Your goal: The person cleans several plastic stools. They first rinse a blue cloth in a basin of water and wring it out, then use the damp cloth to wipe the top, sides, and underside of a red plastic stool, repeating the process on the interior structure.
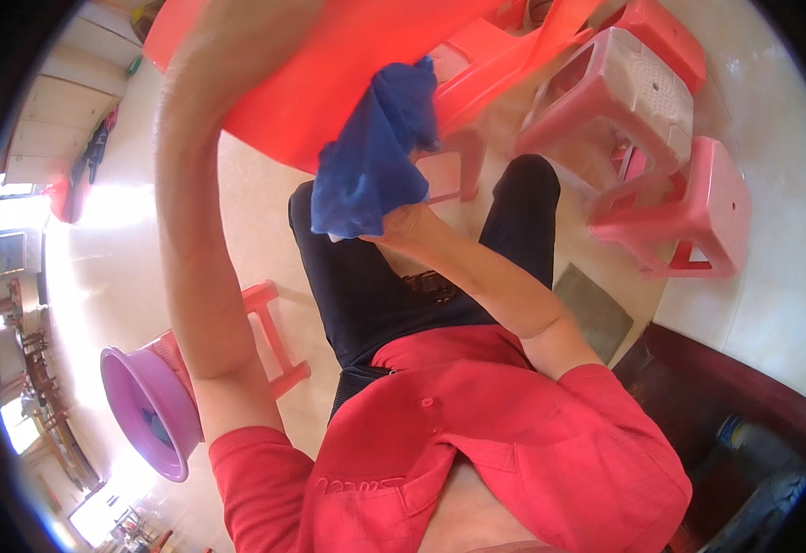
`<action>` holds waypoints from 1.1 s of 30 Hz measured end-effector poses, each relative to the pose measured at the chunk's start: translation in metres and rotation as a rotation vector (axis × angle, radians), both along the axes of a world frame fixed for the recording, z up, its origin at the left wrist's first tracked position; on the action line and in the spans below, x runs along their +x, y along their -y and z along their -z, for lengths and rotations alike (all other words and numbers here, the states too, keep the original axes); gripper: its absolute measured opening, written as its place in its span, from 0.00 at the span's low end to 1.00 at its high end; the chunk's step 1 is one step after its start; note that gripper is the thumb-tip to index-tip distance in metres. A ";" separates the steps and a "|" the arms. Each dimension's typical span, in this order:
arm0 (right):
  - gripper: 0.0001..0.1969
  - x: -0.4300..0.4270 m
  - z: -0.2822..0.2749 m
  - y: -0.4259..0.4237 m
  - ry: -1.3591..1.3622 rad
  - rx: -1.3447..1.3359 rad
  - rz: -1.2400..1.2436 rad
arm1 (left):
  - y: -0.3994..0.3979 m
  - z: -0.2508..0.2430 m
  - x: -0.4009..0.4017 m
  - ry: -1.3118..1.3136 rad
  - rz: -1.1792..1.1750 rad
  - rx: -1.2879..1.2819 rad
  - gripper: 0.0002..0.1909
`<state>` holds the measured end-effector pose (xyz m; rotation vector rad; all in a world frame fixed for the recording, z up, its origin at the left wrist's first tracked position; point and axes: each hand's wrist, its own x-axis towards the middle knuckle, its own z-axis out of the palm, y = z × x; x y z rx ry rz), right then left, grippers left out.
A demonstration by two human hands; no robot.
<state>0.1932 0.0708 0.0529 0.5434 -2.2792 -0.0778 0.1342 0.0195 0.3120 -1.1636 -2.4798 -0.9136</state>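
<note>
My right hand (401,222) is mostly covered by a crumpled blue cloth (368,162) that it holds; its fingers are hidden. The cloth's upper part lies against a large red plastic piece of furniture (292,104), probably a stool or chair, raised before my knees. My left arm reaches up along the left side, and my left hand (251,34) is blurred over the red plastic at the top edge. Its fingers are beyond the picture, so its grip cannot be made out.
Several pink-red plastic stools (652,90) stand to the right. On the left, a purple basin (185,415) with something dark blue inside rests on a red stool (285,377). A grey mat (593,311) lies on the floor near dark red wooden furniture (728,373).
</note>
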 end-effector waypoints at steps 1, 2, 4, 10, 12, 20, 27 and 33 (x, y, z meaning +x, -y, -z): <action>0.07 -0.002 0.001 -0.003 -0.001 -0.059 -0.025 | -0.003 -0.004 0.015 -0.034 -0.042 0.007 0.16; 0.07 -0.002 0.004 -0.007 0.006 -0.090 -0.040 | -0.006 -0.004 0.016 -0.049 -0.058 0.009 0.16; 0.08 0.000 0.017 -0.018 0.035 -0.147 -0.059 | -0.007 -0.001 0.014 -0.002 -0.076 0.043 0.17; 0.09 0.010 0.069 -0.074 0.170 -0.307 0.005 | 0.001 -0.001 -0.021 0.121 -0.207 -0.188 0.17; 0.09 0.008 0.080 -0.097 0.201 -0.409 0.056 | 0.011 0.000 -0.023 0.109 -0.205 -0.166 0.18; 0.11 0.012 0.111 -0.165 0.191 -1.069 0.374 | 0.016 0.012 -0.037 0.119 -0.173 -0.129 0.20; 0.12 0.026 0.115 -0.074 0.380 -1.136 0.163 | 0.012 0.023 -0.033 0.197 -0.160 0.072 0.19; 0.13 0.016 0.051 -0.091 0.418 -1.187 -0.055 | 0.012 0.003 -0.026 0.031 -0.064 -0.046 0.23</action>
